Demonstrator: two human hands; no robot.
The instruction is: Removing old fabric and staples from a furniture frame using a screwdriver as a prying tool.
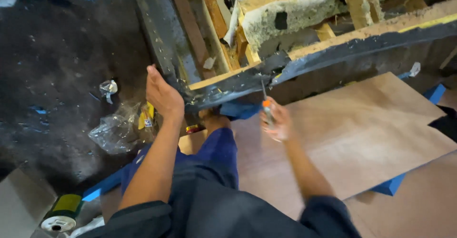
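Clamped in our right hand (276, 121) grip: orange-handled thin metal screwdriver (265, 100), tip up at the black-covered wooden frame corner (238, 83). Our left hand (162, 95) presses flat, fingers open, on that corner. Brown plywood sheet (362, 133) lies below.

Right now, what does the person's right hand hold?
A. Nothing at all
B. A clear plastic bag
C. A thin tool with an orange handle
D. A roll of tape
C: the right hand grips a thin tool with an orange handle, its shaft pointing up at the dark covered edge of the wooden frame, while the left hand presses on that frame's corner.
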